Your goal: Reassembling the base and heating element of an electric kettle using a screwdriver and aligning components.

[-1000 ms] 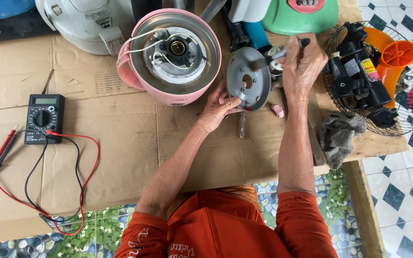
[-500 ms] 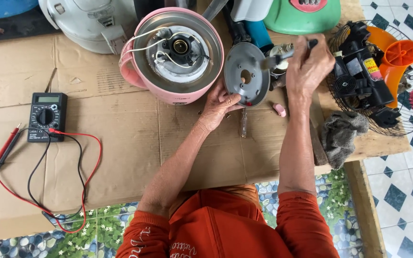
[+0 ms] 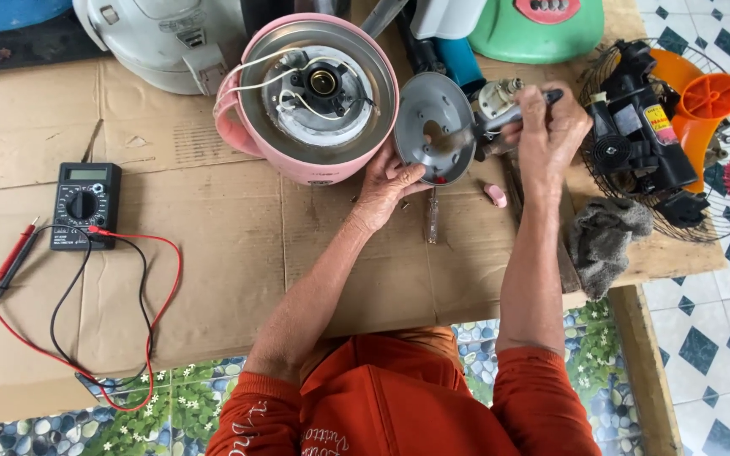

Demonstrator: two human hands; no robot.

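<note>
My left hand holds a round grey metal plate upright by its lower edge, just right of an upturned pink rice cooker whose open base shows wires and a central part. My right hand grips a tool with a dark handle; its tip reaches the face of the plate. A screwdriver lies on the cardboard below the plate.
A black multimeter with red and black leads lies at left on the cardboard sheet. A white cooker stands at the back, a green lid behind, a fan motor and orange fan at right, a grey rag near the edge.
The grey plate has been tilted more upright and shifted slightly. My right hand has brought the tool's tip across to the plate's face.
</note>
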